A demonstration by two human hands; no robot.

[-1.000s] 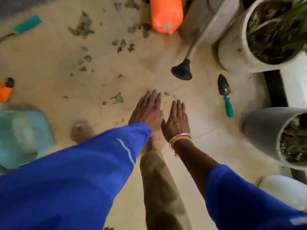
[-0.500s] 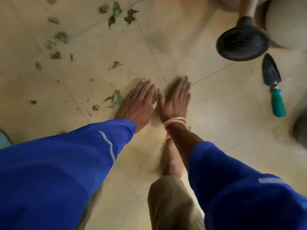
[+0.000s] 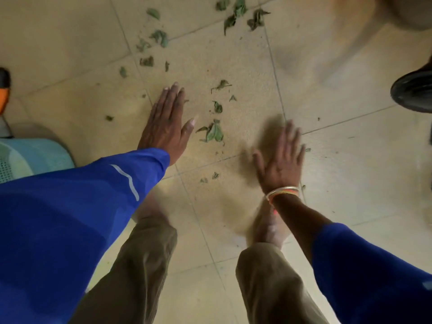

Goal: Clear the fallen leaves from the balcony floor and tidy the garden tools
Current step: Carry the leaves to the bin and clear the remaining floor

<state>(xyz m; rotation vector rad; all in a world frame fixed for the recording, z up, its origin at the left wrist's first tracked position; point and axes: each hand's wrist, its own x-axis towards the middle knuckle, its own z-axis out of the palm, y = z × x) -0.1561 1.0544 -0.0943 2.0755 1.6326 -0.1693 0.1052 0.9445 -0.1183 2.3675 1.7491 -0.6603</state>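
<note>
While you bent over the tiled floor (image 3: pixel 77 31), an orange-and-black object (image 3: pixel 3 90) sat cut off at the far left edge. Just below it a pale blue plastic thing (image 3: pixel 35 155) with a mesh pattern lay on the tiles; what either one was could not be told.

Your blue left sleeve (image 3: pixel 70 218) reached forward to your left hand (image 3: pixel 167 122), which you held flat, back upward, low over the floor. Its four fingers were straight and pressed together, the thumb angled out to the right, and it held nothing. Whether the palm touched the tiles could not be told.

Just right of that thumb lay a clump of green leaves (image 3: pixel 214 133), between your two hands. A few smaller leaves (image 3: pixel 217 106) lay beyond it, and tiny scraps (image 3: pixel 215 176) lay nearer to you. More scattered leaves (image 3: pixel 160 37) lay on the tiles past your left fingertips, and a far group (image 3: pixel 236 10) sat near the top edge.

Your right hand (image 3: pixel 281 157) was blurred, also flat with its back up, fingers straight and slightly spread, thumb out to the left, holding nothing. Bangles (image 3: pixel 282 191) circled that wrist. At the far right edge a round black object (image 3: pixel 413 92) was partly in view, well apart from the leaves.
</note>
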